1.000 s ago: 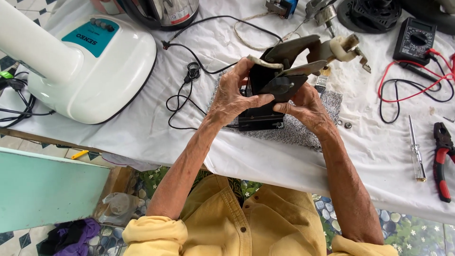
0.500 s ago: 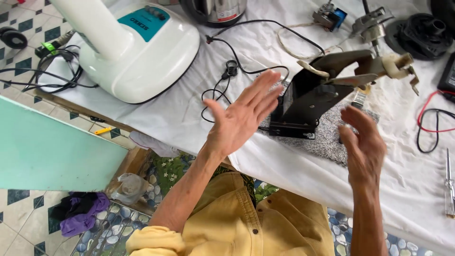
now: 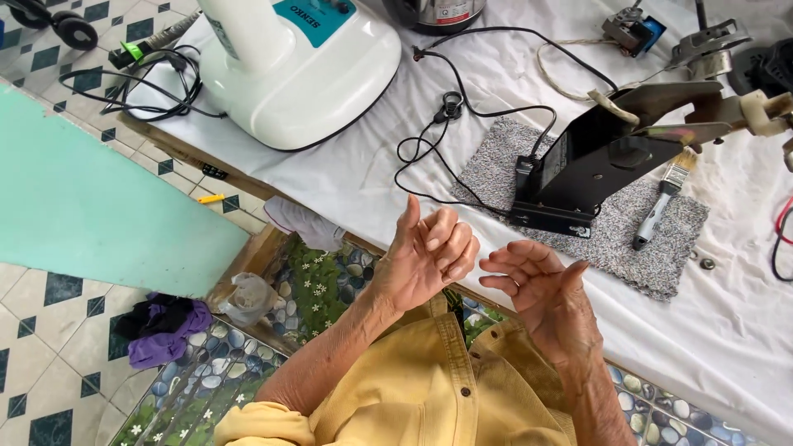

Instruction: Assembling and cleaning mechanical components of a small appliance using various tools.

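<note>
Both hands raised off the white cloth-covered table (image 3: 388, 177), at its near edge, empty: left hand (image 3: 425, 256) with fingers half curled and loosely together, right hand (image 3: 545, 293) with fingers slightly spread and bent. Nearest, on a speckled grey mat (image 3: 652, 248) just beyond: tilted black metal device (image 3: 591, 169), small paintbrush (image 3: 665, 198) beside it. Toward the far left corner, white rounded plastic appliance base (image 3: 301, 70).

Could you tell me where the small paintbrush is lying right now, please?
In the head view, the paintbrush lies on the grey mat at the right of the table, just right of the black metal device, beyond both hands.
</note>
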